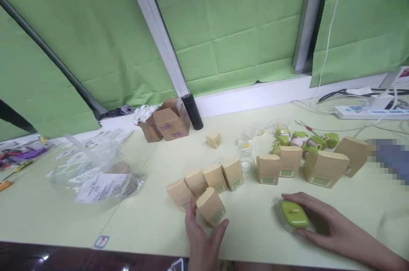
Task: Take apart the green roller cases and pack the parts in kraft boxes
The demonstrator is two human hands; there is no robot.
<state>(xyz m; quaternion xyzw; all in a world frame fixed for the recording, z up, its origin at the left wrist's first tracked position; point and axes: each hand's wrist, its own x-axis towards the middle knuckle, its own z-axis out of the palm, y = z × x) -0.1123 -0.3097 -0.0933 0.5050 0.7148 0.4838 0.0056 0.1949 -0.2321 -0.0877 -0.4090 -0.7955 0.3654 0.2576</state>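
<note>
Across our smooth, pale tabletop (252, 230) stands a creased cardboard carton (171, 124). Nearer us than the carton and slightly right of it, our left hand (202, 239) has thumb and fingers spread around a tilted, matte tan box (211, 206) with straight folds, though we cannot tell whether they grip it. Farther right of the carton, our right hand (334, 226), thumb and fingers clamped across opposite edges, holds a glossy, rounded, green-lidded container (294, 214).
</note>
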